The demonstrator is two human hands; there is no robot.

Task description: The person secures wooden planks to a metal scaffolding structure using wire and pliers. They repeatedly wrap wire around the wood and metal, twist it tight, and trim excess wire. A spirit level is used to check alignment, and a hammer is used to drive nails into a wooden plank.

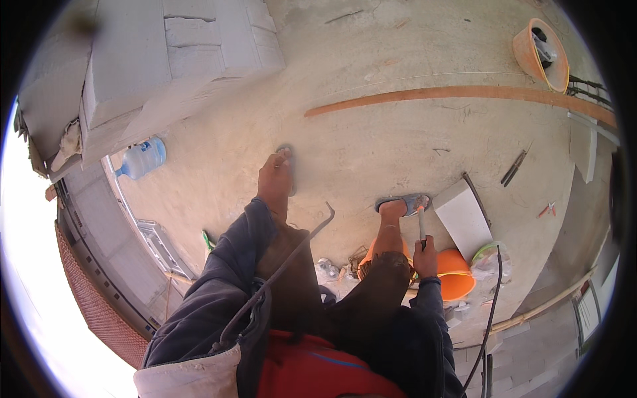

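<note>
Right fingers [426,254] grip a tool [422,228] (slim).

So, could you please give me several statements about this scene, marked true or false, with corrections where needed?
1. The right hand grips a slim, stick-like tool. True.
2. The big, clear blue plastic bottle stands upright. False: it lies on its side.
3. The long, narrow brown board lies farther off than the right foot. True.
4. The pale rectangular block lies left of the right foot. False: it lies to its right.
5. The round, pale-orange tub in the upper right has things inside. True.
</note>
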